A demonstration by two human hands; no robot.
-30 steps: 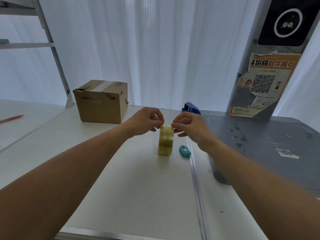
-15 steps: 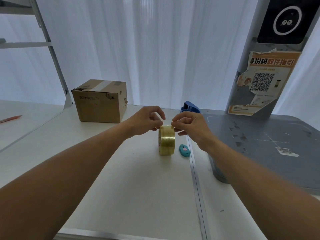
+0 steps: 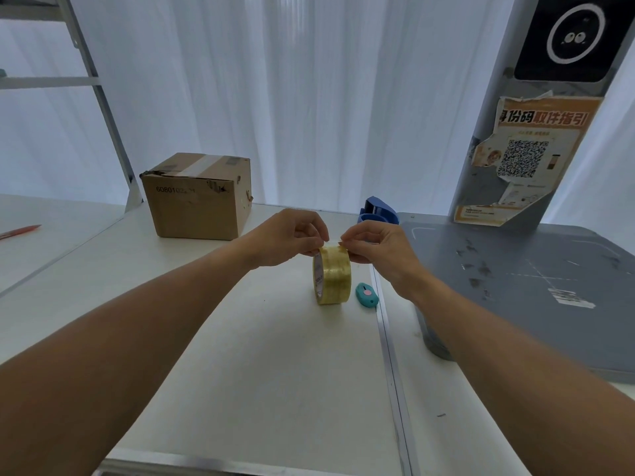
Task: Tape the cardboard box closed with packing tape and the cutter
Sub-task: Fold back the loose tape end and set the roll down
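A yellowish roll of packing tape (image 3: 332,275) stands on edge on the white table (image 3: 240,355). My left hand (image 3: 288,237) and my right hand (image 3: 374,242) pinch the top of the roll from either side, fingertips at its upper rim. A small teal cutter (image 3: 366,295) lies on the table just right of the roll. The brown cardboard box (image 3: 199,197) sits at the back left, apart from my hands, with old tape across its top.
A blue tape dispenser (image 3: 378,211) stands behind my right hand. A grey platform (image 3: 532,286) with a pillar and an orange poster fills the right side. A red pen (image 3: 20,231) lies far left. A metal shelf frame (image 3: 103,108) rises behind the box.
The roll has turned a little between my fingers, so its printed inner core now faces left. Both hands stay at the top of the roll.
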